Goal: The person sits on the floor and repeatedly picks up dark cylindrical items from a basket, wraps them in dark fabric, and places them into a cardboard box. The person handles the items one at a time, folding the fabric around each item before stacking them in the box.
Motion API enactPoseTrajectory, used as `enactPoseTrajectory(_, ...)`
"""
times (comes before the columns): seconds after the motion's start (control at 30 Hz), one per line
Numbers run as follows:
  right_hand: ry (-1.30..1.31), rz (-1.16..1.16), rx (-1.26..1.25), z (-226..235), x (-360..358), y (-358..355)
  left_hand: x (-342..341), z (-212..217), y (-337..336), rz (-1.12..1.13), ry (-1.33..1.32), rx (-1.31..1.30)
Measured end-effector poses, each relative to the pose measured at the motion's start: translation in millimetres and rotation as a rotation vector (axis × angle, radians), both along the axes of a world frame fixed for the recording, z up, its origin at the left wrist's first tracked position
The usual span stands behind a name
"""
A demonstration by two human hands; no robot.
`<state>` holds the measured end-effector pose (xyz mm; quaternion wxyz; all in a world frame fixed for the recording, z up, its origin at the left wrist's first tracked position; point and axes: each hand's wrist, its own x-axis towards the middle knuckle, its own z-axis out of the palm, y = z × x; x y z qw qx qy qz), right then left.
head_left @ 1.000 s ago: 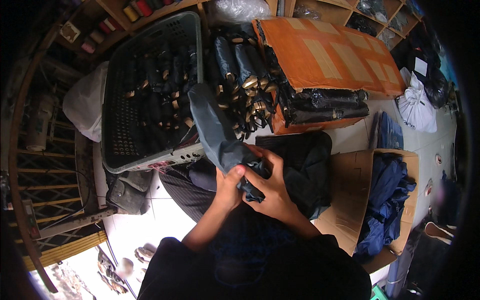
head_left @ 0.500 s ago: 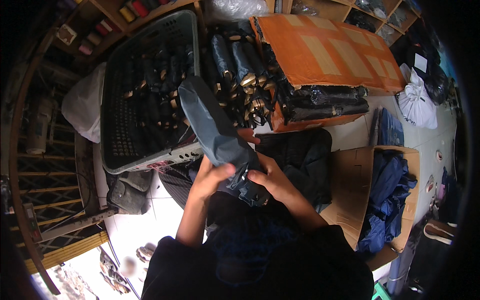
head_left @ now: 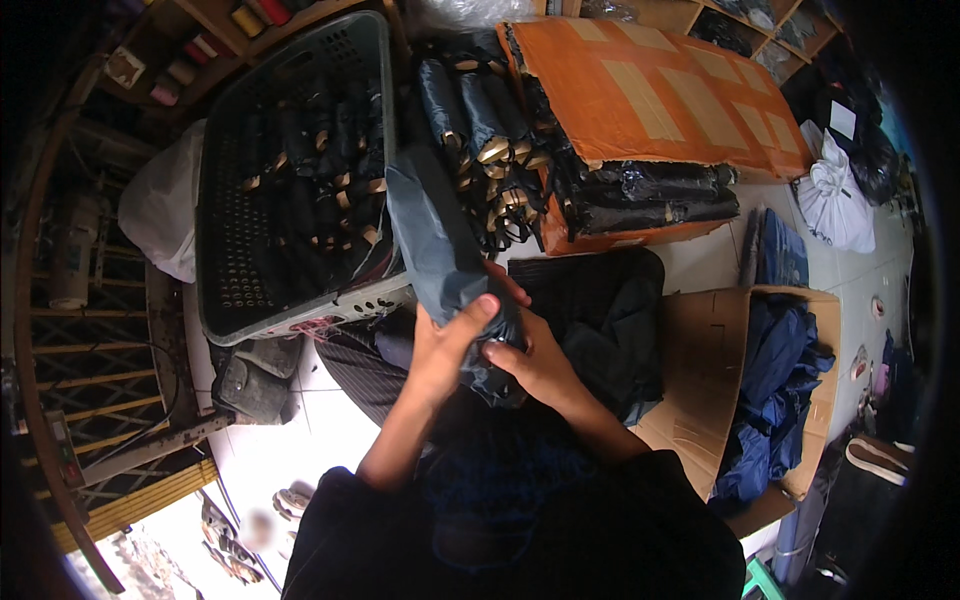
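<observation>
A dark grey-blue folded umbrella [head_left: 432, 235] slants up and to the left in front of me, its cloth wrapped into a long bundle. My left hand [head_left: 448, 345] grips its lower part, thumb laid across the cloth. Wrapped around the lower end from the other side is my right hand [head_left: 540, 362], with its thumb near a small shiny spot. Loose folds of cloth hang below the hands. The bundle's far end overlaps the right side of a dark plastic crate [head_left: 392, 110], which holds several dark folded umbrellas [head_left: 295, 140].
More folded umbrellas [head_left: 490, 115] with light handle ends lie between the crate and an orange taped carton [head_left: 650, 95]. At right, an open cardboard box [head_left: 690, 390] holds blue cloth [head_left: 768, 400]. Dark cloth [head_left: 600, 320] lies ahead. A metal lattice gate [head_left: 100, 350] stands left.
The umbrella has swung more upright and shifted slightly right. My left hand has moved up and right along the cloth, closer to my right hand, which still grips the lower end.
</observation>
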<state>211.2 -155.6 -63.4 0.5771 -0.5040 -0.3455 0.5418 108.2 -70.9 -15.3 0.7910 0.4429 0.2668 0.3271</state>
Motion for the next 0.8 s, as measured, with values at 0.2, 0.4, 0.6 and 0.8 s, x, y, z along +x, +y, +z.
enactPoseTrajectory(0.2,-0.032,-0.142,0.025,10,-7,-5,2,-11,-22,0.001,0.095,0.075)
enactPoseTrajectory(0.4,0.077,-0.227,-0.068,-8,-15,-8,1,-21,-19,-0.044,0.067,-0.033)
enactPoseTrajectory(0.6,0.164,-0.247,-0.066,0,0,-7,8,-47,-13,0.333,0.065,0.524)
enactPoseTrajectory(0.8,0.129,-0.246,0.02,-4,5,-5,-20,-16,3,0.28,0.331,1.307)
